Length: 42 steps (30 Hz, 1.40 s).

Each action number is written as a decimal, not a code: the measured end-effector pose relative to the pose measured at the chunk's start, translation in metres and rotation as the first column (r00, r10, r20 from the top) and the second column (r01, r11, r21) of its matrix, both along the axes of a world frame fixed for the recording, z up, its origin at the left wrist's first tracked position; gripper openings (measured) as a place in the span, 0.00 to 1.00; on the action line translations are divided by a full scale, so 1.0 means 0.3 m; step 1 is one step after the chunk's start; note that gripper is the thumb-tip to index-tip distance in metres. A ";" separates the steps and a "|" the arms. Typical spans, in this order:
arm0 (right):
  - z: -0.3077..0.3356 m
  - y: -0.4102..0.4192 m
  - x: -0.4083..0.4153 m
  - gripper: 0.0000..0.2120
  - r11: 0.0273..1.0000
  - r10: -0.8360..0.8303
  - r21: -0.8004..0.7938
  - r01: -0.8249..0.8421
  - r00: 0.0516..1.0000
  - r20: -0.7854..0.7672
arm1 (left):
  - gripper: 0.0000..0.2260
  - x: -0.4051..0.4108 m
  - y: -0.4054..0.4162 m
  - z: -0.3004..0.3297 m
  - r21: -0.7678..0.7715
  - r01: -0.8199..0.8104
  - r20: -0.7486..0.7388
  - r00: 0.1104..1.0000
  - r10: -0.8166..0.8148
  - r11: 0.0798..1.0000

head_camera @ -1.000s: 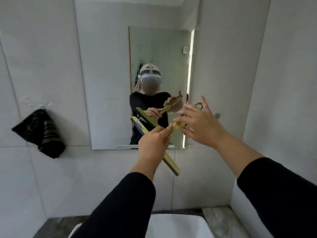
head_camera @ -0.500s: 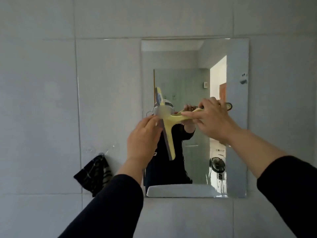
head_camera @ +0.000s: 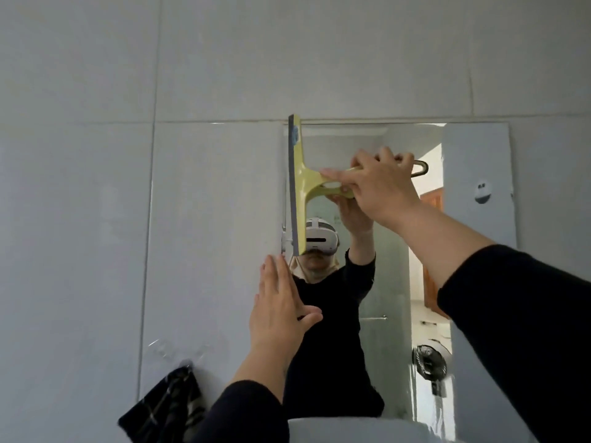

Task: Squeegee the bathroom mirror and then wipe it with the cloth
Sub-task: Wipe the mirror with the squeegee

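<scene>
The right hand [head_camera: 382, 187] is clamped on the handle of the light, stiff plastic squeegee [head_camera: 299, 183], its blade upright at the fragile mirror [head_camera: 399, 282]'s left edge; the left hand [head_camera: 278, 310] is spread flat, empty.

squeegee handle [head_camera: 332, 183]: my right hand [head_camera: 383, 187] covered most of it, so I could not see the grip.
mirror [head_camera: 473, 174]: my arms hid much of it, and I could not see its bottom edge.
cloth [head_camera: 166, 410]: the bottom edge cut it off, and my left sleeve [head_camera: 243, 414] hid one side.
</scene>
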State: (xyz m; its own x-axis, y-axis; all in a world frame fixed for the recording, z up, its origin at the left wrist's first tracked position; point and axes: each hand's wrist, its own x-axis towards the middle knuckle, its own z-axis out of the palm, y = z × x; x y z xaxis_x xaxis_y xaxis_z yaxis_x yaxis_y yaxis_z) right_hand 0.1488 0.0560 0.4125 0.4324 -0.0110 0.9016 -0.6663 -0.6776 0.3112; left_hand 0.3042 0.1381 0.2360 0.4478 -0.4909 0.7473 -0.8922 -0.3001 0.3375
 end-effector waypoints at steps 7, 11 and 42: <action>0.017 -0.054 0.110 0.23 0.997 0.034 -0.068 -0.038 0.997 -0.068 | 0.54 0.011 -0.038 -0.012 -0.020 -0.017 -0.014 1.000 0.017 1.000; 0.027 -0.058 0.116 0.27 0.999 0.014 -0.035 -0.018 0.993 -0.117 | 0.54 0.007 -0.039 -0.008 -0.011 -0.012 -0.015 1.000 0.012 1.000; 0.002 -0.133 -0.051 0.22 0.997 -0.028 -0.070 0.015 0.983 -0.180 | 0.53 -0.026 -0.029 0.011 0.029 -0.087 -0.038 0.995 0.088 0.996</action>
